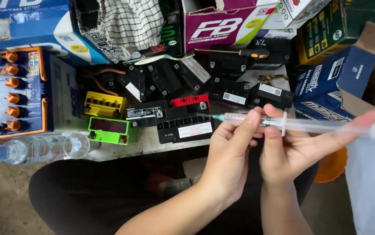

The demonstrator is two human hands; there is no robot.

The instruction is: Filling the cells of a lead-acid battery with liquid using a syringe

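Observation:
A clear plastic syringe (257, 120) with a green needle hub pointing left is held level in front of me. My left hand (230, 154) pinches its barrel near the needle end between thumb and fingers. My right hand (291, 148) grips the barrel at the flange, and one finger stretches right along the pulled-out plunger (335, 126) to its end. Just beyond the needle tip sits a small black battery (185, 126) with a white label. A red-topped battery (190, 101) stands behind it.
Several small black batteries crowd the bench, with a green one (111, 130), a yellow one (104, 104) and a large blue battery (15, 93) with orange caps at left. A plastic water bottle (35, 149) lies at the front edge. Cartons, a checked cloth and a screwdriver (235, 52) lie behind.

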